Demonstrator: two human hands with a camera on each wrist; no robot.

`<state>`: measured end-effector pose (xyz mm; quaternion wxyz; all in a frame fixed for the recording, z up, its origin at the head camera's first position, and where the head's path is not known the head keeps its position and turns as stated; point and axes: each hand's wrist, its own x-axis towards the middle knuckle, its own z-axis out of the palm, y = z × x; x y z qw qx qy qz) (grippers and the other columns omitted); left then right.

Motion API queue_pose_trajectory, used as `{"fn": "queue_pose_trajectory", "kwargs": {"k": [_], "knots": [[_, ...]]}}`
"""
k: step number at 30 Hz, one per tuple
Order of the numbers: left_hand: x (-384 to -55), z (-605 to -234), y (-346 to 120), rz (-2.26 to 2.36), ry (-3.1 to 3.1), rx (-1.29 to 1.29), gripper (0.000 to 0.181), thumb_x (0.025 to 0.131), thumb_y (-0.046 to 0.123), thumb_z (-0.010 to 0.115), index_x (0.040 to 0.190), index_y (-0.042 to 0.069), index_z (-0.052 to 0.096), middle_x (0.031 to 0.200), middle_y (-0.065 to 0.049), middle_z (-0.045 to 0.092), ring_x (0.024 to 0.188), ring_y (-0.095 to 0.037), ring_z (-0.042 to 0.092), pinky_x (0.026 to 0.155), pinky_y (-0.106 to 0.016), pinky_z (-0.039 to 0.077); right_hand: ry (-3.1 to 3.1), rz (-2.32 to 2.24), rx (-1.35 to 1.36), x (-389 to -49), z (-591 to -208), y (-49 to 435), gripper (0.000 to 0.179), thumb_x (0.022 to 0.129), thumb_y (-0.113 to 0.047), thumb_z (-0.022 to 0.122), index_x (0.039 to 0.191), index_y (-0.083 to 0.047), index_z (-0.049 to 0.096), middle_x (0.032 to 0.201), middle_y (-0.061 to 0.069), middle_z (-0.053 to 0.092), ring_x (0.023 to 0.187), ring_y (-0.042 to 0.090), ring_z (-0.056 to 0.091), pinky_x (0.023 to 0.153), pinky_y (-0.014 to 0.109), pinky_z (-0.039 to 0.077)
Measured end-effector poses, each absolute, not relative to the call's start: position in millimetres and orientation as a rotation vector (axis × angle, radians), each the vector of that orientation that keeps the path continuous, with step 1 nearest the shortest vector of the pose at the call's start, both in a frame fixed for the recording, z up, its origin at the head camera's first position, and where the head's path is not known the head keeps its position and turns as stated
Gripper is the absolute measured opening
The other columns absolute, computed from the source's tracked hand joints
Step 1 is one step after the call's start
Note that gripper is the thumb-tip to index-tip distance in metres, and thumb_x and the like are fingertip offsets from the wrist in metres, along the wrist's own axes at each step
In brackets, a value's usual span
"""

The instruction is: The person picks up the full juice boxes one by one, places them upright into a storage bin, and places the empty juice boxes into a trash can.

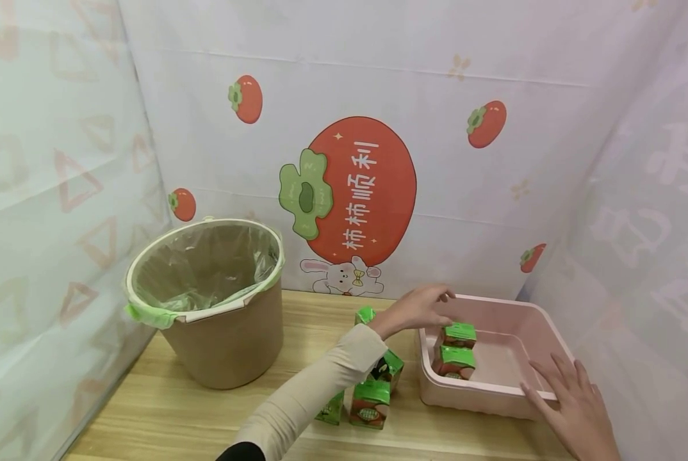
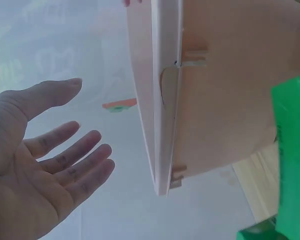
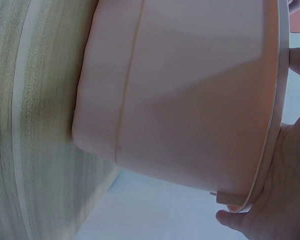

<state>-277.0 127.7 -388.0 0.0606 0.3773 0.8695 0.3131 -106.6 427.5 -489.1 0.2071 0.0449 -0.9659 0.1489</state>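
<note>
My left hand (image 1: 414, 312) reaches over the left rim of a pink plastic bin (image 1: 508, 390), its fingers relaxed and nothing between them. Just below those fingers, inside the bin, stand two small cartons (image 1: 457, 363) with green tops and reddish-brown sides. In the left wrist view the palm of the same hand (image 2: 45, 170) faces the bin's rim with the thumb apart. My right hand (image 1: 577, 406) rests at the bin's near right corner, fingers spread across the rim. Several similar cartons (image 1: 370, 404) stand on the table, partly hidden by my left forearm.
A brown bucket (image 1: 229, 346) lined with a clear plastic bag stands at the left on the wooden table (image 1: 188, 422). White printed cloth walls (image 1: 465, 211) enclose the table at the back and both sides. The bin's right end is close to the right wall.
</note>
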Motion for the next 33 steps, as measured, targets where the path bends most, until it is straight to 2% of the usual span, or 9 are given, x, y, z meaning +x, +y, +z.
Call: {"fn": "queue_pose_trajectory", "kwargs": {"k": [9,14,23,29,33], "knots": [[-269.2,-388.0,87.7,1.068,2.580,1.155,0.052,0.097,0.021,0.080,0.143,0.007,0.061,0.140,-0.009,0.065,0.131,-0.022,0.061,0.102,-0.028,0.051,-2.691,0.399,0.134,-104.5,-489.1,428.9,0.053,0.099,-0.038,0.070,0.144,-0.015,0.053,0.152,0.031,0.038,0.138,0.069,0.024,0.088,0.076,0.029],[-266.4,-390.0,64.1,1.113,2.572,1.147,0.050,0.098,0.020,0.078,0.143,0.006,0.060,0.142,-0.010,0.063,0.133,-0.022,0.059,0.103,-0.030,0.051,-2.688,0.409,0.133,-105.2,-489.5,428.8,0.052,0.100,-0.039,0.070,0.143,-0.014,0.055,0.154,0.031,0.037,0.142,0.068,0.021,0.089,0.076,0.029],[-261.4,-401.1,23.3,1.112,2.592,1.142,0.050,0.098,0.022,0.080,0.142,0.009,0.062,0.138,-0.010,0.065,0.131,-0.023,0.060,0.106,-0.037,0.051,-2.677,0.432,0.134,-105.3,-490.5,426.7,0.053,0.100,-0.038,0.070,0.144,-0.013,0.054,0.156,0.031,0.036,0.147,0.066,0.016,0.092,0.078,0.027],[-254.1,-409.9,-5.0,1.144,2.561,1.067,0.050,0.097,0.022,0.081,0.140,0.007,0.063,0.137,-0.010,0.066,0.129,-0.029,0.062,0.103,-0.040,0.053,-2.679,0.453,0.146,-104.8,-490.0,424.5,0.052,0.101,-0.037,0.069,0.143,-0.011,0.055,0.157,0.032,0.033,0.150,0.064,0.011,0.094,0.081,0.025],[-251.4,-414.8,-17.3,1.164,2.552,1.065,0.049,0.096,0.019,0.081,0.139,0.006,0.063,0.136,-0.013,0.066,0.127,-0.031,0.063,0.105,-0.047,0.053,-2.673,0.448,0.162,-104.8,-489.6,425.3,0.052,0.101,-0.036,0.069,0.143,-0.011,0.055,0.158,0.032,0.033,0.149,0.064,0.012,0.094,0.081,0.025]]}}
